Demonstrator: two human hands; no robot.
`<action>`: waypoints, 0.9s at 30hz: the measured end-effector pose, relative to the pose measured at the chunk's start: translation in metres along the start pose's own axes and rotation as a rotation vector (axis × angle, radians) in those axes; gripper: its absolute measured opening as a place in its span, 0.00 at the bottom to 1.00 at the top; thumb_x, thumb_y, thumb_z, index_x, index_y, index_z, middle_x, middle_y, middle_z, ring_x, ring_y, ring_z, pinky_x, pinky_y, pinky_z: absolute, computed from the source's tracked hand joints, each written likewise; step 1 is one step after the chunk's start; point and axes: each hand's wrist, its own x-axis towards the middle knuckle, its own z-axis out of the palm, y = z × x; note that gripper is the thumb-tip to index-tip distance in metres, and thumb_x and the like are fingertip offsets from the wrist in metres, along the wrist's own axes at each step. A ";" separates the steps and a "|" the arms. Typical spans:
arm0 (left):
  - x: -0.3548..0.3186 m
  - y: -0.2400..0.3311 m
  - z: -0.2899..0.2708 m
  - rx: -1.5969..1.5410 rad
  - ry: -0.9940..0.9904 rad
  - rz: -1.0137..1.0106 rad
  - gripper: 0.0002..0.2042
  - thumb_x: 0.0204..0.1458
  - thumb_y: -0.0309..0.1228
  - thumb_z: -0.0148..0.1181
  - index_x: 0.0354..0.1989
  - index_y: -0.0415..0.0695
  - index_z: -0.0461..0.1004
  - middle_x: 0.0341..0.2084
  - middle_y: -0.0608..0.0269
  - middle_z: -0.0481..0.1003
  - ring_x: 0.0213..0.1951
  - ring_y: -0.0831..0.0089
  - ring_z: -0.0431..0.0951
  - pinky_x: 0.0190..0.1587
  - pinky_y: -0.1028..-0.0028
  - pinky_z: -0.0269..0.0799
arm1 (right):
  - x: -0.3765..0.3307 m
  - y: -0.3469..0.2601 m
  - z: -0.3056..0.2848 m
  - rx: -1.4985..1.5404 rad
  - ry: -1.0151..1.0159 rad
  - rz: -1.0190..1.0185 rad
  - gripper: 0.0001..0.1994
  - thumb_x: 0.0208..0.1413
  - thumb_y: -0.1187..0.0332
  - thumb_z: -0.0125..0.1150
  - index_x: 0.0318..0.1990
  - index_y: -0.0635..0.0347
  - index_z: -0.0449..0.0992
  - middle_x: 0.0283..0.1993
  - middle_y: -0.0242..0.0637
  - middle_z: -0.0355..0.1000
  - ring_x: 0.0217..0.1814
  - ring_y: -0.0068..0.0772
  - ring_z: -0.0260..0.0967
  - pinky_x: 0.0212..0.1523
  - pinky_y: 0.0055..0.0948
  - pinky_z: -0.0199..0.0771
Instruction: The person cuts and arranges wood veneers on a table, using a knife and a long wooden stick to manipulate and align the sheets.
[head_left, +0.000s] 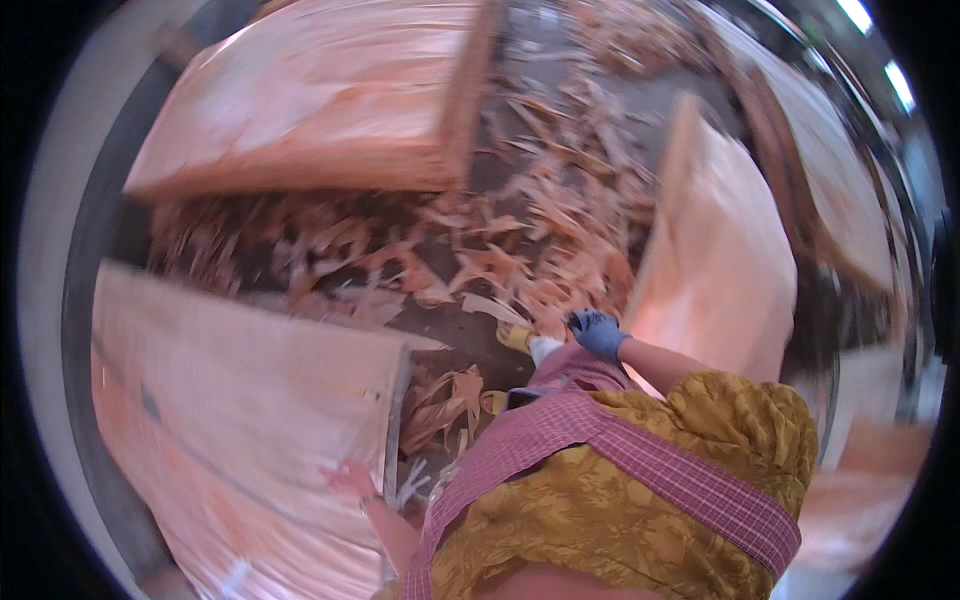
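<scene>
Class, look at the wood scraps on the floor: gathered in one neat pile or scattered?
Scattered: the scraps lie loose across the floor between the veneer stacks.

Motion blur smears the whole view, worst at 10 to 12 o'clock, where the far sheet stack (320,100) shows no layers or grain. The scraps (480,250) on the floor (470,335) melt into streaks; single pieces cannot be told apart. The left hand (352,478) at 7 o'clock is a reddish blur against the near stack (240,420), its grip unclear. The right hand (598,332) hides its fingertips among scraps. The stack (860,480) at 4 o'clock is cut off by the rim.
</scene>
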 end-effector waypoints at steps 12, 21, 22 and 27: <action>0.010 0.117 -0.095 -0.009 0.058 -0.236 0.32 0.50 0.33 0.56 0.65 0.38 0.56 0.50 0.34 0.63 0.51 0.42 0.67 0.54 0.47 0.64 | -0.081 0.281 -0.033 -0.016 0.231 1.319 0.38 0.60 0.43 0.46 0.68 0.62 0.51 0.69 0.58 0.51 0.66 0.58 0.58 0.54 0.54 0.71; 0.033 0.401 -0.151 -0.032 -0.083 0.513 0.27 0.51 0.27 0.54 0.62 0.36 0.60 0.53 0.38 0.63 0.54 0.45 0.64 0.56 0.55 0.64 | -0.126 0.447 -0.025 -0.204 0.380 1.671 0.26 0.64 0.53 0.47 0.61 0.65 0.60 0.59 0.62 0.63 0.60 0.57 0.66 0.49 0.46 0.76; 0.025 0.452 -0.157 -0.119 -0.155 0.523 0.27 0.51 0.26 0.54 0.62 0.37 0.60 0.53 0.39 0.62 0.55 0.46 0.63 0.56 0.57 0.66 | -0.128 0.451 -0.026 -0.121 0.304 1.645 0.24 0.64 0.53 0.47 0.59 0.64 0.61 0.56 0.59 0.66 0.57 0.56 0.68 0.48 0.45 0.76; -0.016 0.639 -0.127 -0.279 -0.405 0.948 0.26 0.51 0.27 0.56 0.60 0.36 0.64 0.53 0.46 0.64 0.55 0.53 0.65 0.57 0.61 0.66 | -0.145 0.450 -0.040 -0.060 0.277 1.418 0.13 0.63 0.58 0.50 0.45 0.57 0.69 0.40 0.48 0.74 0.40 0.50 0.76 0.39 0.47 0.77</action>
